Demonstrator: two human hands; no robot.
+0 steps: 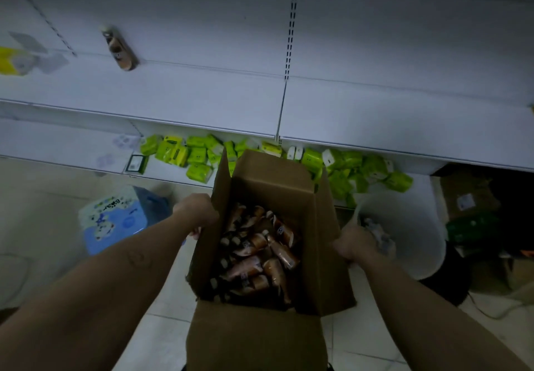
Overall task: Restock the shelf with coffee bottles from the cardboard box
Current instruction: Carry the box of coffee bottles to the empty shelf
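An open cardboard box [277, 186] sits in front of me, its flaps up, filled with several brown coffee bottles [254, 258] lying jumbled. My left hand [198, 214] grips the box's left side, fingers curled under the flap edge. My right hand [354, 243] grips the right side the same way. One coffee bottle [120, 48] stands alone at the back of the white shelf [179, 96] above, left of centre.
Green tissue packs [199, 154] crowd the lower shelf behind the box. A blue-and-white pack [115, 217] lies on the floor at left. A white bin [410, 226] and dark boxes [468, 197] stand at right. Yellow packs [11, 60] sit far left on the shelf.
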